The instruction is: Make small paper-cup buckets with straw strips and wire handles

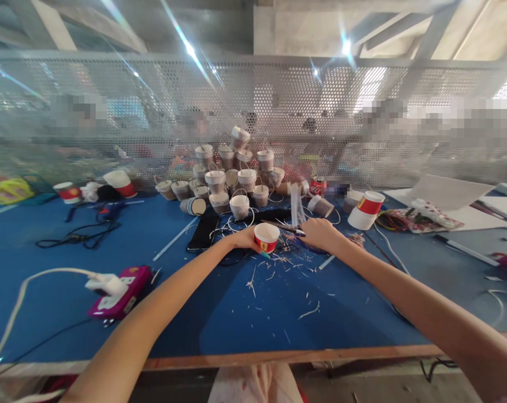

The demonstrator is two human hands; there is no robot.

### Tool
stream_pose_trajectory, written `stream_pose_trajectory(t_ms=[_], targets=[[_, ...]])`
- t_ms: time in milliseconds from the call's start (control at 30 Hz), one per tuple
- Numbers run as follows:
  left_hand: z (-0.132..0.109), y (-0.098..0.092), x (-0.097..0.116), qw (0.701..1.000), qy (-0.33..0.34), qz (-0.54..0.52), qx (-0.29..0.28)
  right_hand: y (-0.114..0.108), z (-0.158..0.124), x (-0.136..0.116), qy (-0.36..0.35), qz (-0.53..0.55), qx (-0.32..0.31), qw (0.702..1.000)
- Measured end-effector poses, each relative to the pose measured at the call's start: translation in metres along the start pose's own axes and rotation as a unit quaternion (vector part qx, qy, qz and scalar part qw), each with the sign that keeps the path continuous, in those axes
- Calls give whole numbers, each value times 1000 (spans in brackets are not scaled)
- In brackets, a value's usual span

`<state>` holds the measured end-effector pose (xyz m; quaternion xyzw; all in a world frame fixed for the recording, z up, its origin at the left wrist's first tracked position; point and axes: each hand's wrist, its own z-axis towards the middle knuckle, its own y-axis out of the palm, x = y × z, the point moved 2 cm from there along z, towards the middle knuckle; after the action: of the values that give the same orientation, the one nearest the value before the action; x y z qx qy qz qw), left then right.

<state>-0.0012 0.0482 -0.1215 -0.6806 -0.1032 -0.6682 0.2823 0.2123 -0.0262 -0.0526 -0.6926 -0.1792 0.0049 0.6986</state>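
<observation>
My left hand (245, 238) is closed around the side of a red and white paper cup (266, 239), whose open mouth faces up. In my right hand (318, 235) is a pair of scissors (293, 230), with the blades pointing left to the cup's rim. Whether the blades touch the rim I cannot tell. Behind both hands stands a stack of small whitish buckets (239, 206) with thin wire-like handles. Pale thin scraps (251, 285) lie scattered on the blue table (253, 330) below the cup.
A purple power strip (130, 282) with a white plug lies at the left. Red and white cups (366, 210) stand at the right and far left. A dark phone-like slab (203, 232) lies left of the hands. A perforated metal screen (161, 106) closes off the back.
</observation>
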Motion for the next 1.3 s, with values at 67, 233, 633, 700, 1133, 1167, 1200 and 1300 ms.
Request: stream_pose_trajectory(t_ms=[67, 233, 633, 700, 1133, 1167, 1200, 1300], targets=[[-1, 2, 1, 1000, 1, -8, 13, -1, -1, 3, 17, 0, 11, 1000], [-7, 6, 4, 987, -16, -117, 113, -3, 2, 13, 119, 88, 27, 989], [-7, 10, 0, 964, -29, -171, 203, 24, 7, -7, 106, 440, -103, 886], [-5, 11, -2, 960, -12, -137, 245, 21, 4, -5, 122, 376, -39, 918], [-3, 24, -11, 953, 19, 55, 297, 15, -6, -15, 125, 146, -18, 981], [-4, 24, -10, 950, 25, 60, 304, 14, -6, -14, 125, 141, -18, 982], [-5, 23, -9, 947, 27, 65, 314, 13, -6, -13, 126, 136, -17, 983], [-5, 25, -10, 935, 8, 70, 348, 8, -7, -11, 128, 115, -5, 985]])
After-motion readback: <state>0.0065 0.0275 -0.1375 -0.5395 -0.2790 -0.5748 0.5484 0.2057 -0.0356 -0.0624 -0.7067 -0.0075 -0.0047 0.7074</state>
